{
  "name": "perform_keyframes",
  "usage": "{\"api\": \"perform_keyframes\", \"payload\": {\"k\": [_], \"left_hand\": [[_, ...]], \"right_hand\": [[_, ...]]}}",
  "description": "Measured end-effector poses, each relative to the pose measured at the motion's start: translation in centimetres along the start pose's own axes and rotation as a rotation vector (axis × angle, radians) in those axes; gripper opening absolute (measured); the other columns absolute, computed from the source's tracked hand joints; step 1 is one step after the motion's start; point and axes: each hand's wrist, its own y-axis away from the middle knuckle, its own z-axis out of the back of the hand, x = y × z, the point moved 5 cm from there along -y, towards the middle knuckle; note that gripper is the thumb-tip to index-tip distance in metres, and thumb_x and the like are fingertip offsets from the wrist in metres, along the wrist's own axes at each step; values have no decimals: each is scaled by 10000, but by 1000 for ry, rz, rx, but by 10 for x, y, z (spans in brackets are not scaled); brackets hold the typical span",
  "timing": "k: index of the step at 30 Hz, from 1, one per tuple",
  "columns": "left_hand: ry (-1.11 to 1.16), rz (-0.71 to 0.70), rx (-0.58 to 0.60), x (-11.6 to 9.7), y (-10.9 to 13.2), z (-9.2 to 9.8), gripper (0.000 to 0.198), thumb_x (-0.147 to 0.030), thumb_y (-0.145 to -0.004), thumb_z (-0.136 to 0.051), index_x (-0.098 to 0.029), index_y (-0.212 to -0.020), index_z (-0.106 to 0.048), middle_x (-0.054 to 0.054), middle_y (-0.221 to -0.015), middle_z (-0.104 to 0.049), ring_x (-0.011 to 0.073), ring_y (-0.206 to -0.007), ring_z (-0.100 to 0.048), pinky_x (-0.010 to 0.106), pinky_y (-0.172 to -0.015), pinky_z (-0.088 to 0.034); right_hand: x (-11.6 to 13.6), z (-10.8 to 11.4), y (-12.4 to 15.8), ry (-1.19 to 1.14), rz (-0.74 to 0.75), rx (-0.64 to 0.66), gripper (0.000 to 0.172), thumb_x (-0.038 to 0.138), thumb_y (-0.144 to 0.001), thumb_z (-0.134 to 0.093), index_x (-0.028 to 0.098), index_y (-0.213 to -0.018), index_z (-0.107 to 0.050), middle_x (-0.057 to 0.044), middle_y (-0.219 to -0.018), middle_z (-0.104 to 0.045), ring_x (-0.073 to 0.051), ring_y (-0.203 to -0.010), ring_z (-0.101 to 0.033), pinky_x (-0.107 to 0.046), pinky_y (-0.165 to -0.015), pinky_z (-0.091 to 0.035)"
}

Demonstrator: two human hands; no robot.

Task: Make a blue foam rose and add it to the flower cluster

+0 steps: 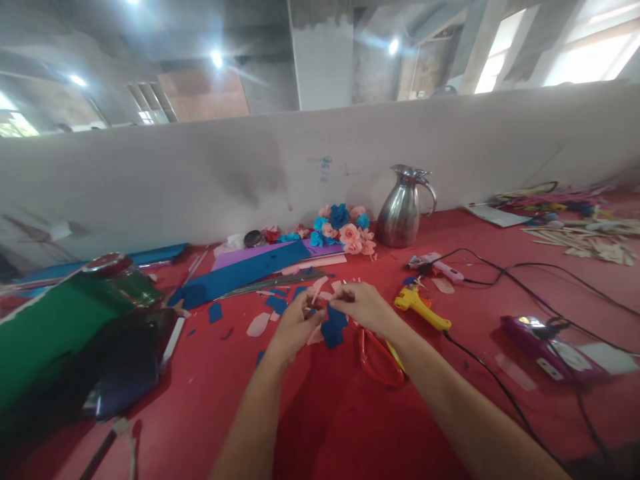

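Observation:
My left hand (293,327) is closed in a pinch, with a small pink paper piece (317,291) at its fingertips. Close beside it, my right hand (364,308) is also pinched, and its fingers hide what they hold. Just below the fingers lie blue paper pieces (332,333). Pink paper cuttings (258,325) and more blue scraps (215,312) are scattered to the left. Under my right forearm, red-handled scissors (379,363) rest on the red table (210,387).
Behind my hands stand pink and blue paper flowers (345,230) and a steel jug (400,208). A yellow glue gun (421,309), a pink corded tool (445,268) and a purple power strip (553,350) trail cables on the right. At left are a glass jar (125,280) and a dark phone-like object (127,367).

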Motion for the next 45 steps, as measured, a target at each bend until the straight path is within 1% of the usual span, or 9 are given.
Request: {"api": "perform_keyframes", "payload": {"k": [3, 5, 9, 13, 20, 28, 35, 40, 45], "left_hand": [[58, -40, -121, -2, 0, 5, 130, -261, -719, -608, -184, -823, -591, -34, -691, -535, 83, -580, -437, 207, -568, -364], [122, -26, -152, -1, -1, 7, 131, -280, -723, -618, -177, -803, -603, -47, -606, -489, 78, -535, -395, 201, -529, -328], [226, 41, -176, 2, -1, 5, 226, -352, -665, -704, -146, -734, -639, -40, -540, -486, 70, -509, -402, 201, -517, -326], [305, 127, -146, 7, 1, -5, 305, -366, -551, -798, -130, -699, -674, -15, -562, -554, 72, -532, -475, 195, -542, -374], [368, 232, -97, 17, 4, -20, 319, -367, -537, -820, -144, -736, -708, 4, -609, -614, 58, -528, -501, 159, -505, -377], [368, 257, -140, 17, 4, -21, 344, -377, -468, -845, -144, -680, -706, 17, -596, -637, 70, -525, -517, 163, -479, -364], [380, 242, -163, 20, 5, -26, 325, -344, -447, -851, -137, -657, -713, 23, -627, -661, 72, -552, -538, 183, -563, -411], [405, 219, -146, 24, 4, -30, 267, -311, -466, -842, -135, -599, -693, 19, -611, -655, 87, -585, -565, 196, -606, -422], [405, 209, -151, 21, 4, -30, 275, -313, -469, -839, -132, -619, -696, 16, -615, -651, 89, -582, -562, 207, -617, -427]], "right_hand": [[-11, 7, -4, -229, -95, -133, 150, 325, -706, -634, 178, -716, -665, -5, -631, -659, -131, -560, -591, -231, -521, -438], [-18, 9, -3, -341, -141, -224, 181, 359, -701, -635, 181, -735, -652, -2, -620, -652, -128, -528, -586, -239, -510, -455], [-24, 14, 3, -420, -148, -359, 192, 385, -709, -624, 195, -724, -608, 9, -607, -638, -129, -488, -577, -236, -465, -449], [-27, 20, 8, -458, -163, -416, 189, 383, -723, -616, 200, -737, -570, 10, -611, -631, -133, -484, -580, -219, -424, -432], [-27, 16, 9, -535, -135, -429, 189, 390, -738, -609, 209, -748, -556, 16, -601, -637, -138, -475, -585, -237, -438, -467], [-26, 14, 9, -507, -120, -424, 204, 402, -748, -598, 204, -742, -547, 15, -584, -630, -140, -477, -597, -235, -448, -473], [-26, 10, 10, -503, -96, -407, 217, 417, -758, -594, 204, -762, -551, 7, -619, -650, -137, -485, -599, -237, -465, -486], [-23, 7, 12, -559, -128, -405, 203, 401, -752, -595, 203, -768, -558, 14, -621, -646, -120, -461, -581, -215, -432, -455], [-19, 4, 13, -671, -188, -382, 239, 408, -704, -644, 192, -751, -553, 5, -612, -646, -124, -481, -587, -204, -425, -430]]}}
